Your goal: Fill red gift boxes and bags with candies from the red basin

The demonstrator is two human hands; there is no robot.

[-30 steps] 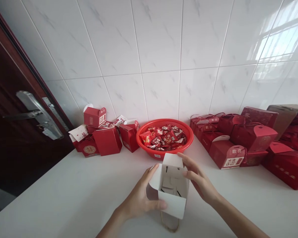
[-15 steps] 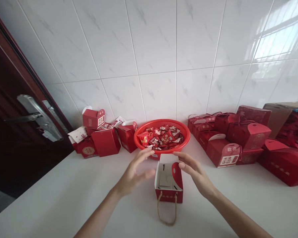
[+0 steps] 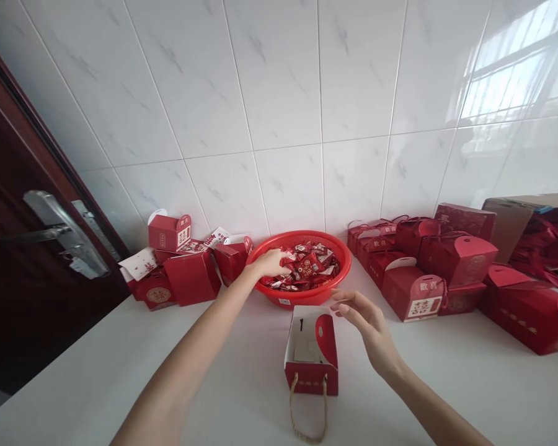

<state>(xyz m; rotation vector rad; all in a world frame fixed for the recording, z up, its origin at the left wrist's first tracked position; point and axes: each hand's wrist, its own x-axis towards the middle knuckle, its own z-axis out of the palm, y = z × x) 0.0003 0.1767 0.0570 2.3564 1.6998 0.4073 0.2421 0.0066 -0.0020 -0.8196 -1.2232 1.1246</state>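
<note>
Left hand [image 3: 270, 263] in the basket [image 3: 311, 296], down at its near-left side, and here you want to work with the fingertips: slip them under a few wrapped sweets [image 3: 309, 266] rather than pressing on top, and lift straight up so nothing catches the rim just below your wrist. The heap spreads mostly to the right of that hand, so lean the fingers that way. Whether they are closed on a sweet, I cannot tell; the tips are lost among the wrappers (all that shiny red hides plenty). Your left arm is stretched long, palm turned down, wrist over the rim. Now over to your right hand [image 3: 365, 325]: raised above the table, fingers bent and a little parted, thumb side towards the box, nothing in its grasp. The open red box [image 3: 329, 385] sits upright just to the left of it, and nearer to you than the left hand, its rope handle [image 3: 326, 409] flopped towards you. Fingertips are right by the box's far corner; touching or not, hard to say. Handy spot for steadying that wall, but mind the curved flap [image 3: 328, 344] leaning over the opening beside your thumb.
</note>
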